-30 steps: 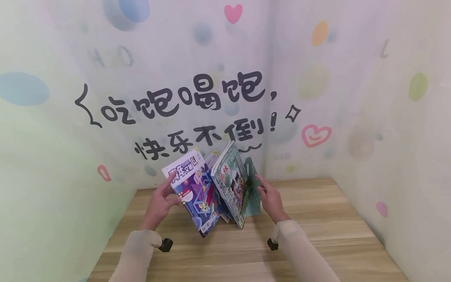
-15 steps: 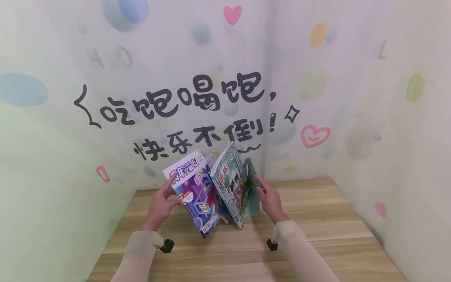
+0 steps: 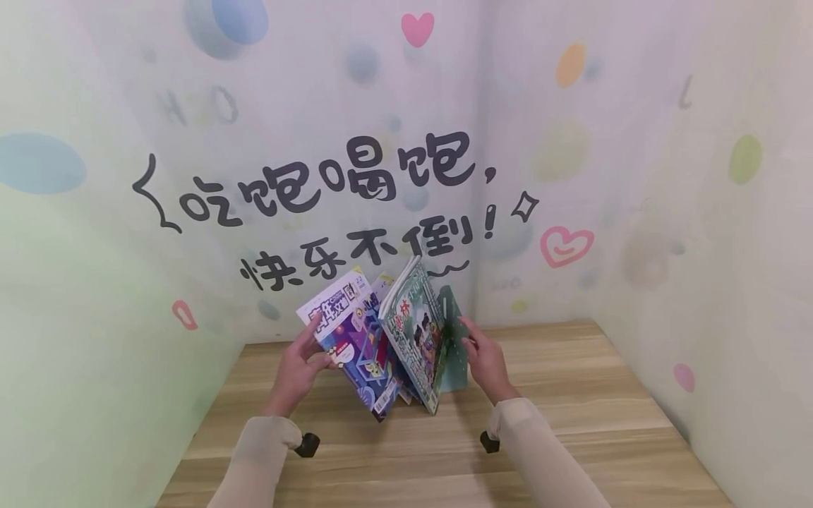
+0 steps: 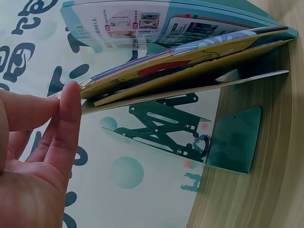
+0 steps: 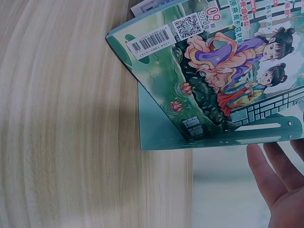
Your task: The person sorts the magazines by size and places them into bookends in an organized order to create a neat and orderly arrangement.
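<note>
My left hand (image 3: 298, 370) pinches the left edge of a purple magazine (image 3: 362, 346), which leans tilted on the wooden table. In the left wrist view, thumb and finger meet at the edge of that magazine. Right of it, a thicker green magazine (image 3: 416, 339) leans, with other magazines partly hidden between them. They stand in a teal metal bookend (image 3: 454, 353), whose folding lattice (image 4: 161, 128) and left end plate (image 4: 235, 140) show in the left wrist view. My right hand (image 3: 489, 360) touches the bookend's right end plate (image 5: 161, 133) with extended fingertips; its thumb is hidden in the right wrist view.
The wooden table (image 3: 559, 423) reaches back to a pale printed wall (image 3: 356, 92) with dark lettering. Side walls close in at left (image 3: 82, 339) and right (image 3: 711, 268). Black wrist devices hang under both sleeves.
My left hand has moved slightly right with the purple magazine, bringing its lower corner nearer the green one. My right hand and the bookend stay almost where they were.
</note>
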Tool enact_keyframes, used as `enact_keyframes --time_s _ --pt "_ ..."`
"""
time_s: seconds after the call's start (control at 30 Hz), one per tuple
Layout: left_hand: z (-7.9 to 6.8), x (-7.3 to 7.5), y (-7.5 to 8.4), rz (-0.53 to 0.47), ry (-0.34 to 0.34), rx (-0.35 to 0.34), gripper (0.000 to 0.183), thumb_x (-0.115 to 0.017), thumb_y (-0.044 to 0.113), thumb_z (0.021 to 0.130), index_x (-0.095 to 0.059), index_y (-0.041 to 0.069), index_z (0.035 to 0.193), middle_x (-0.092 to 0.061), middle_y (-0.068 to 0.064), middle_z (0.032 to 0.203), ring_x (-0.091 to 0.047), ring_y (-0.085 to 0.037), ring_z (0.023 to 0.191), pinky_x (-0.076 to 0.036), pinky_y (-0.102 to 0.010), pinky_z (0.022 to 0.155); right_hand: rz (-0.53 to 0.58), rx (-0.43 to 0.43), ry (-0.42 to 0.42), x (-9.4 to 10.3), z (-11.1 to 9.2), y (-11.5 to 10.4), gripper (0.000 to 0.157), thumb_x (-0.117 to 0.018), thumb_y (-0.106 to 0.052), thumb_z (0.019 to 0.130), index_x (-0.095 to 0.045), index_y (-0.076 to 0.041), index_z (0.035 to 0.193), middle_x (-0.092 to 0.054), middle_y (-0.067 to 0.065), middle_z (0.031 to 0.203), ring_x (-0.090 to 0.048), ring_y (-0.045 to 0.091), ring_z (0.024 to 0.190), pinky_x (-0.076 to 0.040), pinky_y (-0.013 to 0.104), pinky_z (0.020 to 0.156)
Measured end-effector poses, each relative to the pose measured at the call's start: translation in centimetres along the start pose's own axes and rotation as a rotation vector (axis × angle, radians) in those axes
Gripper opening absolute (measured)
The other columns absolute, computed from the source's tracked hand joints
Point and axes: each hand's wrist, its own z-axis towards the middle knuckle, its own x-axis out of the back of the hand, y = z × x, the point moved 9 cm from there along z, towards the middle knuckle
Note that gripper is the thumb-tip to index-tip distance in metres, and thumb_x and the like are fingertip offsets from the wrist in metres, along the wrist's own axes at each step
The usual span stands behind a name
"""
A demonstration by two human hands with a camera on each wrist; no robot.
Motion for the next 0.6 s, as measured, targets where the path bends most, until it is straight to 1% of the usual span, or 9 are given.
enact_keyframes --time_s 0.2,0.33,0.43,0.6 --pt "0.2 -0.4 -0.5 -0.012 0.036 -0.005 0.086 -0.061 -0.011 0.085 -0.033 0.037 0.151 -0.05 -0.017 0.141 -0.056 -0.035 0.114 -0.058 -0.039 0.078 -0.002 0.014 0.003 0.0 0.1 0.0 0.049 -0.054 -0.009 0.099 -0.047 -0.026 0.145 -0.052 0.013 0.141 -0.057 0.035 0.118 -0.051 0.047 0.09" --pt "0.3 -0.7 -1.0 -0.017 0.066 0.003 0.086 -0.061 -0.012 0.084 -0.035 0.038 0.15 -0.054 -0.019 0.135 -0.057 -0.034 0.111 -0.058 -0.043 0.078 -0.001 0.005 0.004 0.0 0.1 0.1 0.049 -0.055 -0.009 0.099 -0.048 -0.026 0.144 -0.054 0.014 0.139 -0.059 0.035 0.116 -0.053 0.048 0.089" --pt "0.4 -0.9 -1.2 -0.009 0.087 0.009 0.086 -0.06 -0.012 0.084 -0.035 0.037 0.15 -0.057 -0.02 0.13 -0.058 -0.034 0.108 -0.058 -0.042 0.077 0.004 -0.007 0.005 0.0 0.0 0.1 0.048 -0.055 -0.009 0.099 -0.049 -0.027 0.144 -0.055 0.013 0.137 -0.059 0.034 0.115 -0.053 0.047 0.087" --pt "0.5 -1.1 -1.5 0.052 0.12 0.014 0.087 -0.06 -0.014 0.083 -0.036 0.036 0.15 -0.062 -0.02 0.12 -0.058 -0.032 0.101 -0.058 -0.037 0.075 0.0 -0.006 0.002 -0.1 0.1 0.2 0.049 -0.055 -0.009 0.099 -0.048 -0.026 0.144 -0.054 0.013 0.138 -0.059 0.034 0.115 -0.053 0.046 0.087"
